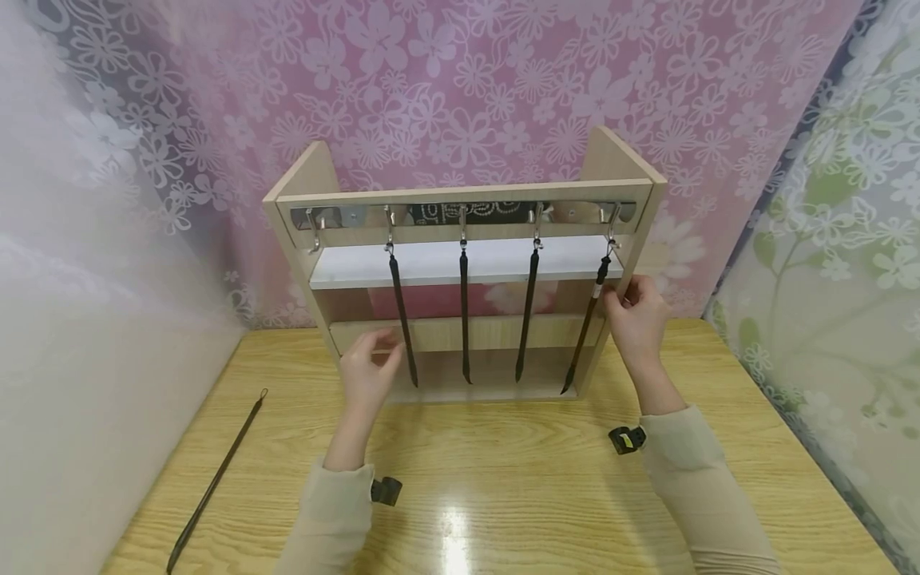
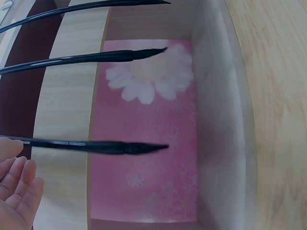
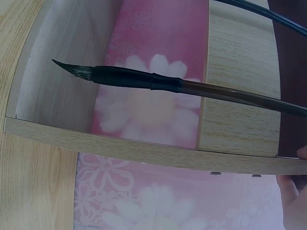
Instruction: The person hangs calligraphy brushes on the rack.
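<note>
A small wooden shelf (image 1: 460, 194) carries a metal hook rail across its front. Several dark calligraphy brushes hang from the hooks, tips down. My left hand (image 1: 368, 369) is beside the leftmost hanging brush (image 1: 402, 315), its fingertips right at the handle. In the left wrist view, the left fingers (image 2: 19, 187) look loosely bent, overlapping the handle end of that brush. My right hand (image 1: 637, 319) grips the shelf's right side panel, thumb at the front edge and fingers on the outer side. Close by hangs the rightmost brush (image 1: 585, 327), with a brown handle and white label.
Another brush (image 1: 216, 479) lies on the wooden table (image 1: 503, 495) at the left. The leftmost hook (image 1: 314, 231) bears no brush. Floral-patterned walls (image 1: 460, 88) stand behind and to the right, with a pale wall (image 1: 93, 319) at the left.
</note>
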`<state>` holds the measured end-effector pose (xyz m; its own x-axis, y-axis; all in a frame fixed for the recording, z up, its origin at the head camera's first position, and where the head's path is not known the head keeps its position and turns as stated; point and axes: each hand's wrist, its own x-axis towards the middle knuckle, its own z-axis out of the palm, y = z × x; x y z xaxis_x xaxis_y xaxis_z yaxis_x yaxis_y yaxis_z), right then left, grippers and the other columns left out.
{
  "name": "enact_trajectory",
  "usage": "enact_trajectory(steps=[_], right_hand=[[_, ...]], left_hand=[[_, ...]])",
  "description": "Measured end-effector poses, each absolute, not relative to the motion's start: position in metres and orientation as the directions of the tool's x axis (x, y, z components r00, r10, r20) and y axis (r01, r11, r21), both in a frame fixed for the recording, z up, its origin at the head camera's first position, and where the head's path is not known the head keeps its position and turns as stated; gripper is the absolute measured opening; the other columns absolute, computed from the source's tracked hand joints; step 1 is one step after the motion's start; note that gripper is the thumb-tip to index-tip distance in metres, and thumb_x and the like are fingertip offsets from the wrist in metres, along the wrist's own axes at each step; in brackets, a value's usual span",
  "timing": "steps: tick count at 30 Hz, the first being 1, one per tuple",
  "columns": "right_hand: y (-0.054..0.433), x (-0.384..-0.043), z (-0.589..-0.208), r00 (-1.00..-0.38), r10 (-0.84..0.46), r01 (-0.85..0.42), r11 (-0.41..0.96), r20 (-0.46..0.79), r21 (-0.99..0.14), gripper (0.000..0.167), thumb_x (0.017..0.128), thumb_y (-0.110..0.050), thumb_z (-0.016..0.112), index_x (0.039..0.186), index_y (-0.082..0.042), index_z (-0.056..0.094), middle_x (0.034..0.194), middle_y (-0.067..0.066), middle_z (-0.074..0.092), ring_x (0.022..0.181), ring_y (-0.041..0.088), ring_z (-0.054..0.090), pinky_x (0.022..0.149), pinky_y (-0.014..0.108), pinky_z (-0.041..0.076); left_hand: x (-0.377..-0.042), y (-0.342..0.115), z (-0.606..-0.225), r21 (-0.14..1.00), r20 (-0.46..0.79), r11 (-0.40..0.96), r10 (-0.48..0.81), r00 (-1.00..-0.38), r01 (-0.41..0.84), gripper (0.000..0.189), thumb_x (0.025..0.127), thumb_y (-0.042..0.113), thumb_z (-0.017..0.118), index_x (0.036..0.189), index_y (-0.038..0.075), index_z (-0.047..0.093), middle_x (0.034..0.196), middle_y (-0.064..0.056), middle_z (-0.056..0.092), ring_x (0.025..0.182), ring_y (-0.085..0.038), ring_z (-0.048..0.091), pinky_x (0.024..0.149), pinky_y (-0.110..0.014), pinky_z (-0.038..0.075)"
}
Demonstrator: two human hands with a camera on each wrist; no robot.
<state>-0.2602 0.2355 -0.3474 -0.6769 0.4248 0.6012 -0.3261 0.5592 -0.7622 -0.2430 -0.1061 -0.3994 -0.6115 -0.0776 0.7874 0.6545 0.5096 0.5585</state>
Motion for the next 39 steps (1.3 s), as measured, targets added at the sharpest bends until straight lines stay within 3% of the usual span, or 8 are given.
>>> enact_trajectory(steps=[7, 15, 22, 28, 39], right_hand=[[0.235, -0.260, -0.347, -0.675, 0.429, -0.315, 0.567, 0.600, -0.761, 0.018, 0.079, -0.003, 0.058, 0.092, 0.009, 0.056, 0.086, 0.020, 0.062, 0.081, 0.027, 0.061, 0.061, 0.005, 0.044], [0.235, -0.260, -0.348, -0.679, 0.425, -0.315, 0.568, 0.599, -0.760, 0.018, 0.079, -0.003, 0.058, 0.092, 0.009, 0.056, 0.085, 0.020, 0.062, 0.081, 0.026, 0.061, 0.061, 0.006, 0.045], [0.235, -0.260, -0.348, -0.678, 0.425, -0.327, 0.555, 0.599, -0.765, 0.017, 0.078, -0.001, 0.058, 0.092, 0.009, 0.055, 0.086, 0.019, 0.062, 0.080, 0.022, 0.061, 0.064, 0.009, 0.048], [0.236, -0.260, -0.348, -0.667, 0.423, -0.334, 0.566, 0.613, -0.754, 0.017, 0.078, -0.001, 0.058, 0.091, 0.009, 0.056, 0.085, 0.019, 0.063, 0.077, 0.017, 0.060, 0.063, 0.007, 0.046], [0.235, -0.260, -0.348, -0.668, 0.422, -0.325, 0.576, 0.613, -0.750, 0.016, 0.078, -0.001, 0.058, 0.090, 0.009, 0.056, 0.085, 0.020, 0.063, 0.078, 0.022, 0.061, 0.063, 0.008, 0.047]], left_hand=[[-0.231, -0.125, -0.409, 0.628, 0.715, 0.531, -0.104, -0.692, 0.569, 0.018, 0.073, -0.004, 0.068, 0.089, -0.007, 0.060, 0.081, -0.015, 0.061, 0.068, -0.025, 0.060, 0.056, -0.034, 0.055], [-0.220, -0.156, -0.423, 0.670, 0.654, 0.575, -0.159, -0.739, 0.469, 0.020, 0.074, -0.005, 0.067, 0.092, -0.007, 0.059, 0.084, -0.015, 0.060, 0.077, -0.027, 0.059, 0.059, -0.036, 0.055], [-0.210, -0.192, -0.437, 0.660, 0.624, 0.661, -0.218, -0.751, 0.357, 0.020, 0.074, -0.003, 0.067, 0.093, -0.007, 0.060, 0.085, -0.015, 0.062, 0.076, -0.025, 0.060, 0.058, -0.022, 0.054], [-0.202, -0.220, -0.446, 0.611, 0.637, 0.735, -0.237, -0.733, 0.293, 0.021, 0.073, -0.004, 0.068, 0.092, -0.008, 0.060, 0.083, -0.017, 0.063, 0.074, -0.028, 0.061, 0.055, -0.035, 0.054], [-0.182, -0.258, -0.452, 0.642, 0.483, 0.762, -0.317, -0.816, 0.084, 0.023, 0.080, 0.001, 0.061, 0.101, -0.008, 0.056, 0.092, -0.022, 0.059, 0.084, -0.034, 0.058, 0.069, -0.045, 0.051]])
